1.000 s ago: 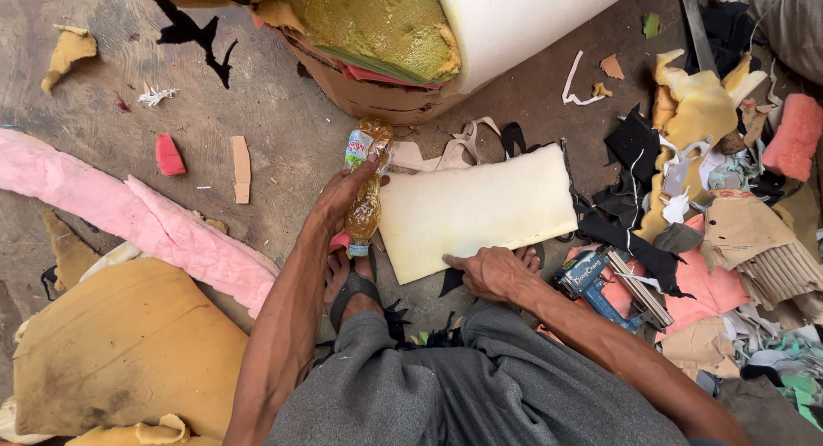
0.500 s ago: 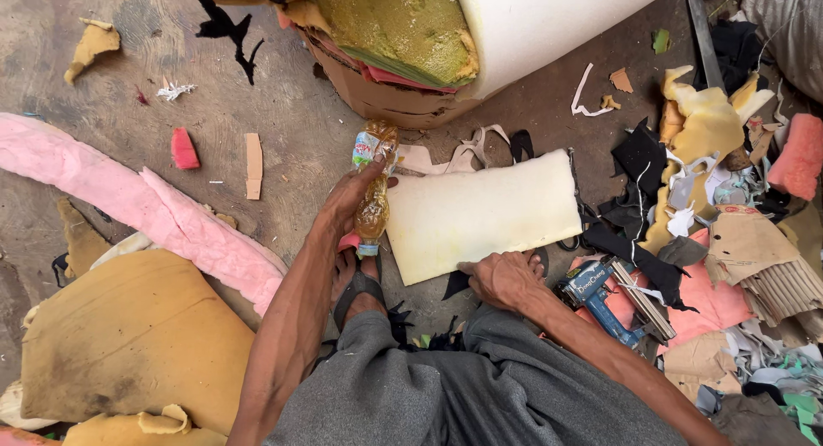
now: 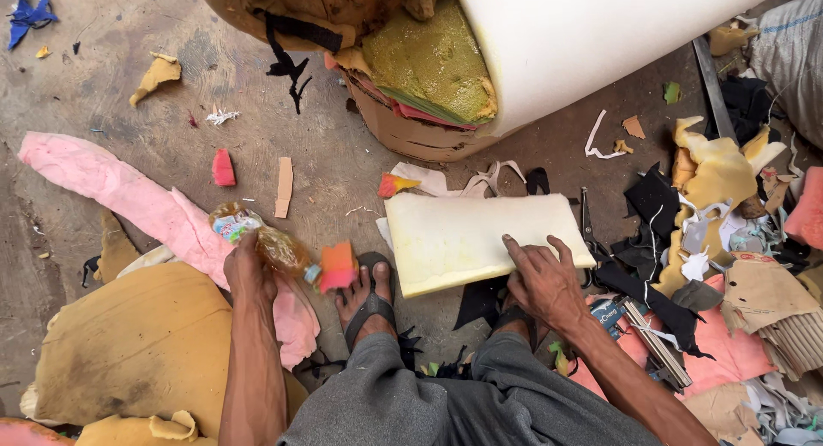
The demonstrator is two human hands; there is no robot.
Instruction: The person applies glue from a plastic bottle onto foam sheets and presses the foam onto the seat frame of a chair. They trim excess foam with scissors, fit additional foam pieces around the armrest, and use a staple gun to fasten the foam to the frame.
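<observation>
Left hand [image 3: 247,270] closed around a small plastic bottle [image 3: 261,240] of amber liquid, bottle lying sideways just above the bare foot in a sandal [image 3: 367,302]; a small pink-orange foam scrap [image 3: 338,267] sits at the bottle's cap end; right hand [image 3: 542,277] flat, fingers spread, pressing the lower right edge of the cream foam slab [image 3: 476,236] on the floor; pink foam strip [image 3: 129,197] left; white foam roll [image 3: 583,34] above; scissors [image 3: 589,232] just right of the slab.
</observation>
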